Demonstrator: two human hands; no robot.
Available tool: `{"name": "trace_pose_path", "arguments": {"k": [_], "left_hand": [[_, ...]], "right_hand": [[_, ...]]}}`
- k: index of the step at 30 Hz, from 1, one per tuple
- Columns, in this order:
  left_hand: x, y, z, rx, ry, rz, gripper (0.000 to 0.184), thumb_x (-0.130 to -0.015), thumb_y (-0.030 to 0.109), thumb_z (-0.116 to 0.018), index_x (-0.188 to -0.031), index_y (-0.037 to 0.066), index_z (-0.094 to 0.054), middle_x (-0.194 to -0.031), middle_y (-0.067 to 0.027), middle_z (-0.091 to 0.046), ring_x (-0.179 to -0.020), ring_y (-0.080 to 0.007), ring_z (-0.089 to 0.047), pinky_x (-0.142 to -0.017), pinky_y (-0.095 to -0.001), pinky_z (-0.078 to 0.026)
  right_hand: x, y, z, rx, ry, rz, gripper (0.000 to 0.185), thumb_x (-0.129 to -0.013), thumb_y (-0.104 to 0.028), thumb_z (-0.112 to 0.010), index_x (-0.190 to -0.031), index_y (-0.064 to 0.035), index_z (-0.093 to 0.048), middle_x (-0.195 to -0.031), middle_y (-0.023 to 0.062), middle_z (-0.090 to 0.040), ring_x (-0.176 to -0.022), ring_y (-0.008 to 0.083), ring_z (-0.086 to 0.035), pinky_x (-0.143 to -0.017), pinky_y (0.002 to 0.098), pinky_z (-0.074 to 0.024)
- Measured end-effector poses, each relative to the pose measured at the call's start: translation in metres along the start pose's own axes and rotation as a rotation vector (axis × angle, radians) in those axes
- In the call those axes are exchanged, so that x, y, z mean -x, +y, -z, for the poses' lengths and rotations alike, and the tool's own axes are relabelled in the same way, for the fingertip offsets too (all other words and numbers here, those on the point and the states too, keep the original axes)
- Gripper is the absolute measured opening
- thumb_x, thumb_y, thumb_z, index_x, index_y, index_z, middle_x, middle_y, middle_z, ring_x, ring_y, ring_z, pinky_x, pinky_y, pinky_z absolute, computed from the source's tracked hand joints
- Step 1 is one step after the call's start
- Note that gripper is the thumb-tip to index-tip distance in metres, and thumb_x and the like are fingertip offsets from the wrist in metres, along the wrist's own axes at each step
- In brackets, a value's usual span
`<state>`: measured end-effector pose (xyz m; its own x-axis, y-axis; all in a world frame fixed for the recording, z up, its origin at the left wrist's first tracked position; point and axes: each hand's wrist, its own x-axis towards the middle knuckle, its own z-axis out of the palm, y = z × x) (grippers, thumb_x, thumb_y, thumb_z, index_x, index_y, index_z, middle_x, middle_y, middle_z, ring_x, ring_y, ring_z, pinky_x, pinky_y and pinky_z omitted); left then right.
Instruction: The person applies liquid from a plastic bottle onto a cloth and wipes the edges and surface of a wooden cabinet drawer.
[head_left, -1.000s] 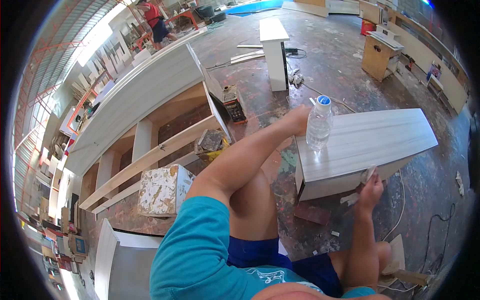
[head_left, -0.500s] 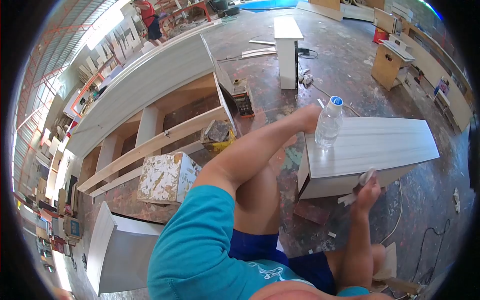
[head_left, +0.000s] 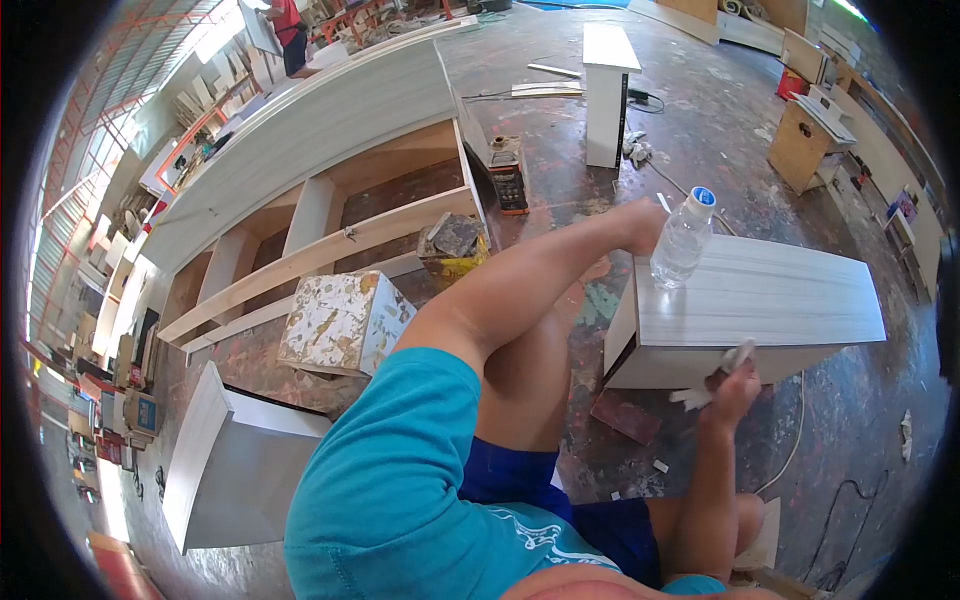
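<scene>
A low cabinet box (head_left: pixel 770 300) with pale wood-grain panels sits on the floor before me. On its near-left top stands a clear plastic bottle (head_left: pixel 680 250) with a blue cap. My left hand (head_left: pixel 645 228) is at the box's far-left corner, partly behind the bottle, its fingers hidden. A thin white strip (head_left: pixel 664 203) shows beside that hand; whether it is held I cannot tell. Along the near long edge, my right hand (head_left: pixel 735 393) is closed around a whitish crumpled rag (head_left: pixel 738 355), its ends sticking out above and to the left of the fist.
An open cabinet frame (head_left: pixel 320 240) lies to the left, with a paint-spattered box (head_left: pixel 345 320) and a dirty tin (head_left: pixel 455 245) near it. A narrow white unit (head_left: pixel 606 100) stands ahead. Cords cross the floor. A person in red (head_left: pixel 287 25) is far back left.
The view has turned slightly, so the box and bottle appear farther right. My right hand has shifted a little left along the box's near edge, still gripping the rag.
</scene>
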<state>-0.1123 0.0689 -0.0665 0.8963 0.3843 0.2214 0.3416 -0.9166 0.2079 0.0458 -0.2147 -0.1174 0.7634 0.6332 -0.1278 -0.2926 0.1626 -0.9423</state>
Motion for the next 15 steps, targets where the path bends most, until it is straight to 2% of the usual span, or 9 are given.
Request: {"name": "trace_pose_path", "arguments": {"k": [1, 4, 7, 10, 13, 15], "left_hand": [[0.0, -0.002, 0.0, 0.011, -0.024, 0.035, 0.03, -0.086, 0.027, -0.064, -0.101, 0.004, -0.075, -0.102, -0.0237, -0.074, -0.098, -0.0419, -0.07, -0.088, -0.0484, -0.056], [0.0, 0.0, -0.001, 0.067, -0.027, 0.159, 0.035, -0.087, 0.033, -0.065, -0.105, 0.005, -0.075, -0.107, -0.0238, -0.073, -0.103, -0.0428, -0.069, -0.09, -0.0486, -0.055], [0.001, -0.001, 0.003, 0.06, -0.071, 0.178, 0.039, -0.088, 0.039, -0.065, -0.108, 0.007, -0.075, -0.11, -0.0228, -0.072, -0.106, -0.0436, -0.067, -0.092, -0.0494, -0.055], [0.002, -0.006, -0.003, 0.034, -0.039, 0.122, 0.04, -0.089, 0.042, -0.065, -0.108, 0.008, -0.075, -0.109, -0.0219, -0.073, -0.104, -0.0431, -0.068, -0.091, -0.0494, -0.055], [0.005, 0.001, 0.007, 0.041, -0.096, 0.204, 0.042, -0.089, 0.044, -0.063, -0.108, 0.008, -0.075, -0.109, -0.0221, -0.072, -0.103, -0.043, -0.068, -0.089, -0.0494, -0.055], [0.01, 0.011, 0.017, 0.071, -0.072, 0.236, 0.042, -0.09, 0.044, -0.062, -0.108, 0.009, -0.075, -0.109, -0.022, -0.072, -0.102, -0.043, -0.068, -0.089, -0.0492, -0.055]], "right_hand": [[-0.01, -0.002, 0.005, -0.031, 0.027, 0.021, 0.037, -0.108, -0.048, -0.051, -0.095, -0.0134, -0.057, -0.072, -0.0039, -0.052, -0.057, 0.0081, -0.048, -0.048, 0.0257, -0.0366], [-0.041, -0.002, 0.037, -0.012, 0.035, -0.064, 0.037, -0.109, -0.041, -0.048, -0.104, -0.0079, -0.063, -0.09, 0.0039, -0.064, -0.073, 0.0139, -0.062, -0.056, 0.0291, -0.0459], [-0.026, 0.015, 0.026, -0.09, 0.003, -0.11, 0.037, -0.108, -0.042, -0.049, -0.105, -0.0081, -0.063, -0.089, 0.0028, -0.063, -0.072, 0.0134, -0.061, -0.055, 0.0286, -0.0441], [0.003, 0.022, 0.011, -0.052, -0.22, -0.123, 0.04, -0.107, -0.046, -0.051, -0.108, -0.0077, -0.063, -0.089, 0.0019, -0.063, -0.07, 0.0126, -0.06, -0.055, 0.0285, -0.0437], [-0.004, 0.022, 0.009, 0.055, -0.119, -0.04, 0.041, -0.106, -0.049, -0.052, -0.108, -0.0086, -0.062, -0.086, 0.0001, -0.06, -0.067, 0.0109, -0.057, -0.055, 0.0286, -0.0423], [-0.023, 0.015, 0.02, 0.009, -0.022, -0.05, 0.042, -0.107, -0.049, -0.052, -0.108, -0.0085, -0.062, -0.087, -0.0001, -0.06, -0.068, 0.0102, -0.056, -0.055, 0.0289, -0.0424]]}}
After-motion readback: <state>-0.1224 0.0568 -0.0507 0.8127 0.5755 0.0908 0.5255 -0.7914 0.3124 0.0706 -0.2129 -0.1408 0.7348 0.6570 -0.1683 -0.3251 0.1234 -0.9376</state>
